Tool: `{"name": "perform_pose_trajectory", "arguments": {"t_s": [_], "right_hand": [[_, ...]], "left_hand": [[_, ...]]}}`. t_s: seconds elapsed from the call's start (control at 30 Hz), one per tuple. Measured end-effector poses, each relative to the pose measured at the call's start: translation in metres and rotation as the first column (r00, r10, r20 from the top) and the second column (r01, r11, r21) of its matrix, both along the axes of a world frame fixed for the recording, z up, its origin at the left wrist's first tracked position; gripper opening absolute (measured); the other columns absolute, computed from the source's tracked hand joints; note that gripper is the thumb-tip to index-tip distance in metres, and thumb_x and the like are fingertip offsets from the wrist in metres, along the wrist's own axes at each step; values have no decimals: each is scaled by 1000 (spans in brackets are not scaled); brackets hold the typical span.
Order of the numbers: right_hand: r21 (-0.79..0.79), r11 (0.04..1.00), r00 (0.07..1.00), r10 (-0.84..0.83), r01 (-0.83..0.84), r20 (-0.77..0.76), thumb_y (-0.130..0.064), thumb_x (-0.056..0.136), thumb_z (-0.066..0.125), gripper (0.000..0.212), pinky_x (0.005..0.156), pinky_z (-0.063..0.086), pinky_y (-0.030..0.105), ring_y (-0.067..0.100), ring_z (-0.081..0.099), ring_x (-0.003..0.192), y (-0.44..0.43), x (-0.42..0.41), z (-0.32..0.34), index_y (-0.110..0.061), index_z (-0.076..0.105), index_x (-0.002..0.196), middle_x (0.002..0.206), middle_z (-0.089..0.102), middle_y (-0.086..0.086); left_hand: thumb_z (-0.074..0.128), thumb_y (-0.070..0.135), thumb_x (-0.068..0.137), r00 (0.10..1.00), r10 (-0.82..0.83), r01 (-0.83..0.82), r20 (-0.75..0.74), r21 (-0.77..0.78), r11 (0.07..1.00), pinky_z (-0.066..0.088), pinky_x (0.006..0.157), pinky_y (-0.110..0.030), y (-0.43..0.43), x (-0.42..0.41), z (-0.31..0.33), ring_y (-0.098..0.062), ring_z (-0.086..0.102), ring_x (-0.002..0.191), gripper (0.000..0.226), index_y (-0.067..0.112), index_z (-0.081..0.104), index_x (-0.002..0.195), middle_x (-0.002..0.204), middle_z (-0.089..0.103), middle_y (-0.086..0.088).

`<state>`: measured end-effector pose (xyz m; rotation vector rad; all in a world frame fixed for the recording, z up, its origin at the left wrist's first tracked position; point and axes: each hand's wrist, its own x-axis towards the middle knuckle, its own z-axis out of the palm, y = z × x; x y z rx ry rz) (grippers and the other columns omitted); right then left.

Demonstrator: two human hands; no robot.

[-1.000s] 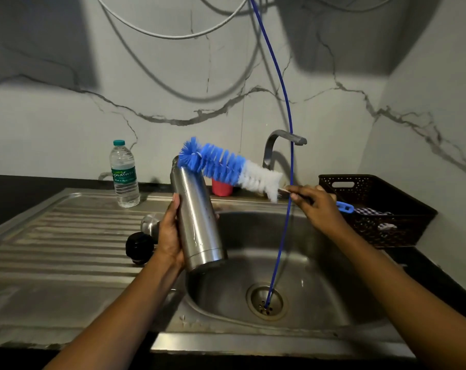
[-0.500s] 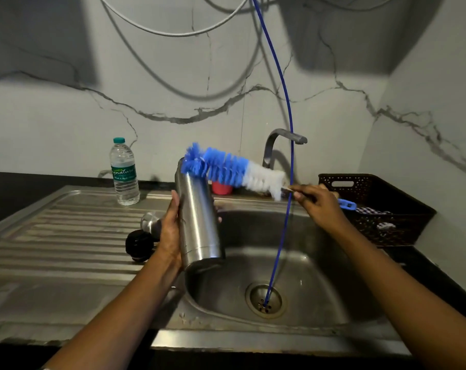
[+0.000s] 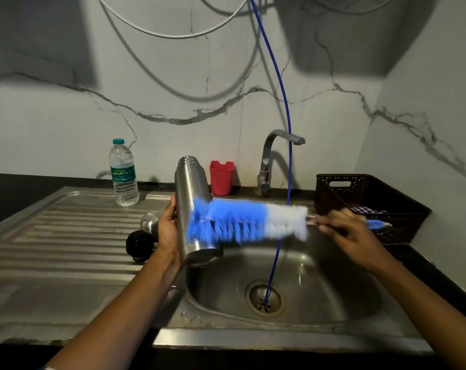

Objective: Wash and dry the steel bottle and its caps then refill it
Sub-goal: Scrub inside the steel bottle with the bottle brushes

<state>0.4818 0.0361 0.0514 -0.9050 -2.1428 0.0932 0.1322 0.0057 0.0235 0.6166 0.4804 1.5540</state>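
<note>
- The left hand (image 3: 169, 228) is curling its fingers round the lower half of the tall brushed-steel bottle (image 3: 191, 188), holding it upright at the near-left edge of the stainless sink basin (image 3: 333, 289), so that drips fall into the bowl, I'd guess.
- The right hand (image 3: 346, 231) is gripping the thin handle of the long blue-and-white bristle brush (image 3: 239, 222). The brush is lying crosswise with its blue end against the bottle's side, and the outside looks to be getting a scrub.
- The bottle is standing uncapped. The rounded steel cap (image 3: 149, 221) and the black inner cap (image 3: 139, 244) are resting on the ribbed drainboard (image 3: 53, 236) just beside the left hand, probably waiting their turn.
- The curved grey tap (image 3: 277, 156) is showing no running water that I can make out.
- The clear plastic water bottle with a teal lid (image 3: 123, 174) is standing at the back of the drainboard, likely there for the refill.
- Washing seems under way, with drying and refilling not yet done.
</note>
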Motion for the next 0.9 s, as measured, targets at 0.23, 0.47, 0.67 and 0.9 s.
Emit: {"name": "perform_pose_trajectory", "arguments": {"t_s": [0.23,0.47,0.67,0.9], "right_hand": [[-65,964,966,-259,259,6,-29,94,54,25,75,18,30,9,41,89,49,-65,48,-33,65,116,90,60,-12],[-52,997,998,-56,57,23,-70,86,33,42,68,29,32,-3,43,82,-25,-1,-6,-48,56,114,92,55,-29],[-18,999,999,-31,30,-27,-58,88,45,27,73,31,37,3,45,79,-11,-3,-3,-56,59,112,87,57,-21],[-65,958,959,-283,280,-34,-30,94,54,25,69,14,31,12,42,90,50,-65,41,-34,65,116,91,65,-5]], "left_hand": [[88,59,40,996,-17,22,-87,57,998,59,67,-34,0,1,1,-25,69,75,100,3,61,118,95,69,-15],[82,60,51,999,5,-3,-44,51,999,59,71,-41,-1,2,2,-28,69,83,83,8,61,113,95,69,-14],[87,51,45,997,-72,72,-8,33,997,58,54,-37,-5,6,7,-27,71,68,72,3,70,96,82,71,-15],[73,57,67,998,-51,51,45,5,999,59,76,-38,-2,-2,2,-30,69,88,86,3,53,132,110,65,-20]]}}
